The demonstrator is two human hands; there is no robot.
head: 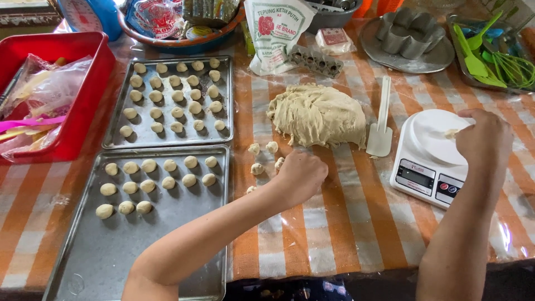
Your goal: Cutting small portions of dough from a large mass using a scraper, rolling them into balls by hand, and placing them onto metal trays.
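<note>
A large mound of pale dough (317, 114) lies on the orange-and-white checked tablecloth. My left hand (301, 175) is closed at the mound's near edge, next to a few small dough balls (263, 158). My right hand (484, 139) hovers over the white kitchen scale (432, 161), its fingers pinching a small bit of dough (450, 134) above the weighing plate. A near metal tray (111, 245) holds several rolled dough balls; a far tray (146, 132) holds several more in rows.
A white spatula (381, 120) lies between dough and scale. A red bin (78, 83) of plastic bags stands at left. At the back are a flour bag (276, 30), a metal flower-shaped mould (409, 33) on a plate, and green utensils (493, 58).
</note>
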